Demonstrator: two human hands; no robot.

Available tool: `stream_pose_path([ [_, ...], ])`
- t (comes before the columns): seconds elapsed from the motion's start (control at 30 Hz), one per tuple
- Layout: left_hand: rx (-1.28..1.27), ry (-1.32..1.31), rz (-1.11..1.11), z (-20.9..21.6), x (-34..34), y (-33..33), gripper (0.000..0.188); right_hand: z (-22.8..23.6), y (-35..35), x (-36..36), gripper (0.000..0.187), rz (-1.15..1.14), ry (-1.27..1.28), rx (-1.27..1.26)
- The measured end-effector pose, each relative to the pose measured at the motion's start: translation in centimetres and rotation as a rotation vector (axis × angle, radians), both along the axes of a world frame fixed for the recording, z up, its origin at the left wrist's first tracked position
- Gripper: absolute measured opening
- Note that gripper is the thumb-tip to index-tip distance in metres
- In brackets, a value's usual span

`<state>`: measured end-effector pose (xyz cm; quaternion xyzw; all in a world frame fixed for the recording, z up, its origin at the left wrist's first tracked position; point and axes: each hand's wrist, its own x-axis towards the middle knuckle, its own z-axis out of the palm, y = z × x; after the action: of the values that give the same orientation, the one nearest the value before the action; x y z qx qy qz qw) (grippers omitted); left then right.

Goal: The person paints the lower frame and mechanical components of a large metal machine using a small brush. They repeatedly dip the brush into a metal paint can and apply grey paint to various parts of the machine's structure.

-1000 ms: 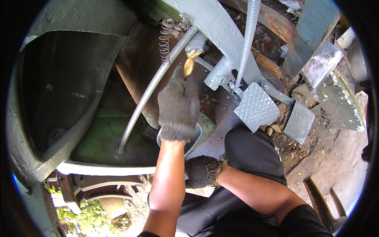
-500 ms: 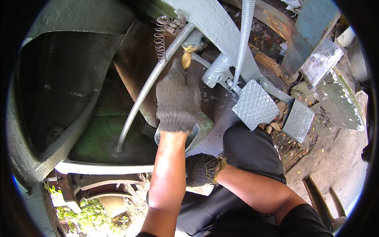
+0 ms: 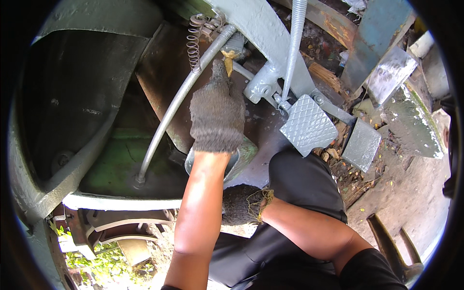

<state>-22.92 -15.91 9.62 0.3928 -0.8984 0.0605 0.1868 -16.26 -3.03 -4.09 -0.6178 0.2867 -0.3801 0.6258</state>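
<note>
My left hand (image 3: 217,113), in a grey-brown knit glove, is closed round the yellowish wooden handle (image 3: 228,63) of a paintbrush. Its grey-coated brush head (image 3: 234,46) is up by the curved metal frame, just right of a bent grey rod (image 3: 176,108). One gloved finger lies along the handle. Beneath the left wrist a tilted green container (image 3: 245,157) with a grey-smeared inside is partly covered by that arm. My right hand (image 3: 243,205), in a dark glove with frayed yellow threads at the cuff, is close below the container. Its fingers are hidden behind my left forearm.
Grey-painted pedals (image 3: 309,126) hang right of centre, under a long spring (image 3: 296,43). A thin coil spring (image 3: 193,50) stands near the rod's top. My knee (image 3: 302,183) is close below the pedals. Scrap metal sheets (image 3: 379,41) and rubble lie at right.
My left hand has moved slightly up along the brush handle, with a finger stretched further toward the brush head. The whole view has shifted a little; my right hand stays below the container.
</note>
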Motion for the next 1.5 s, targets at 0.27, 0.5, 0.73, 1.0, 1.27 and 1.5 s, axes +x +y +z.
stream_pose_path([
  [0.27, 0.032, -0.297, 0.035, 0.7, 1.3, -0.1, 0.051, 0.2, -0.1, -0.5, 0.034, -0.057, 0.337, -0.255],
  [0.5, -0.137, -0.146, -0.083, 1.2, -0.3, -1.3, 0.051, 2.2, -0.2, -1.6, 0.048, 0.013, 0.394, -0.205],
  [0.73, -0.041, -0.504, -0.097, 4.1, -0.7, -1.6, 0.034, 2.6, 0.3, -1.8, 0.031, -0.033, 0.409, -0.136],
  [1.0, -0.085, -0.469, -0.192, 4.1, -0.6, -1.9, 0.031, 4.2, 0.0, -2.6, 0.03, 0.016, 0.457, -0.113],
  [1.27, -0.081, -0.329, -0.109, 3.0, -0.5, -1.6, 0.034, 2.0, -0.1, -1.1, 0.028, -0.093, 0.381, -0.198],
  [1.5, 0.144, -0.333, -0.032, 4.1, -0.2, -1.3, 0.037, 1.4, 0.2, -0.9, 0.029, -0.034, 0.399, -0.147],
])
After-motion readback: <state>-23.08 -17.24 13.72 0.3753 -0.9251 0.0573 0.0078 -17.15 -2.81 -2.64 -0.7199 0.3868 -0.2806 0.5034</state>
